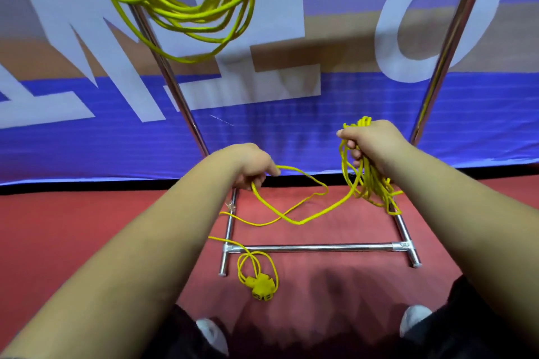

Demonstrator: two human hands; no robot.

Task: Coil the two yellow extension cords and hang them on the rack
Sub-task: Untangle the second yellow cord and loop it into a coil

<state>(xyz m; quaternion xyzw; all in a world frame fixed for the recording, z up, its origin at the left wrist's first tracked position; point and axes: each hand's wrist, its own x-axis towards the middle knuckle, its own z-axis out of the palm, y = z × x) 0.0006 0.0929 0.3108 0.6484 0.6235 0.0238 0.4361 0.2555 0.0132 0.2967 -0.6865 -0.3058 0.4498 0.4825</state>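
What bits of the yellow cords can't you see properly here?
Head view:
1. Hung coil: top cut off by the picture's edge, so where it hangs is unseen.
2. Bundle in the right hand: fingers hide its loops.
3. Socket block on the floor: too blurred to count its outlets.

Glossy metal rack [315, 248], matt floor [87, 227]

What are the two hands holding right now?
Left hand: gripping a loose stretch of yellow cord.
Right hand: gripping the coiled bundle of that cord.
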